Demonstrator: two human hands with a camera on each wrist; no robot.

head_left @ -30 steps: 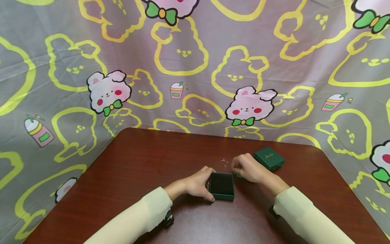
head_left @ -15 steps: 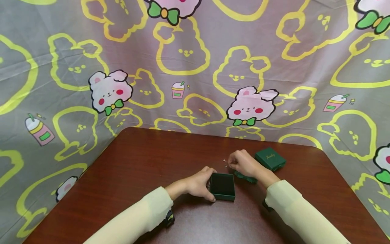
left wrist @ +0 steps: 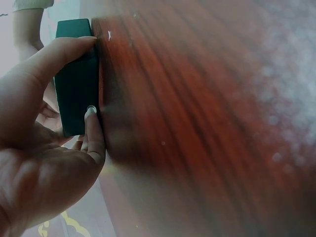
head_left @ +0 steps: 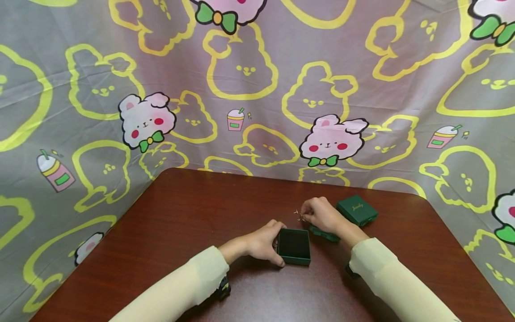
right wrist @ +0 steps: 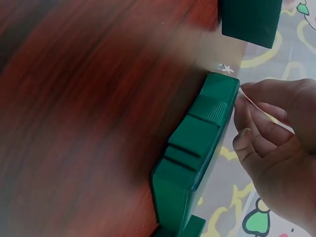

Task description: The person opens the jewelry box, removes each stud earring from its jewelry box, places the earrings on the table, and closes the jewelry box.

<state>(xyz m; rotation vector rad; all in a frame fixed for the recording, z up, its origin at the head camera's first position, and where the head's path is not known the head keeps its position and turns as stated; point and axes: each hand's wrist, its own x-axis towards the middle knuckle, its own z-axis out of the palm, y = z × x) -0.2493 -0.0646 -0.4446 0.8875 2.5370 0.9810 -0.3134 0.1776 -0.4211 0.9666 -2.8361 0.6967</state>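
My left hand [head_left: 263, 243] grips an open dark green square box [head_left: 294, 261] with a black inside, which sits on the table. In the left wrist view, the thumb and fingers [left wrist: 94, 126] lie along its green side [left wrist: 76, 94]. My right hand [head_left: 322, 213] is bent low beside small silver jewelry pieces [head_left: 297, 212], thumb and fingertips together right at them. A star-shaped silver piece [right wrist: 227, 69] shows in the right wrist view. I cannot tell whether the fingertips hold one. Beneath this hand lies a low green piece with stepped ridges [right wrist: 192, 143].
A closed green box [head_left: 357, 210] with gold lettering stands behind the right wrist. The brown wooden table [head_left: 193, 201] ends at a grey curtain [head_left: 257, 147] printed with cartoon animals, which surrounds its back and sides.
My right hand has moved slightly left and away to the silver pieces, uncovering more of the ridged green piece. The small glints at its fingertips have shifted. My left hand stays on the open box.
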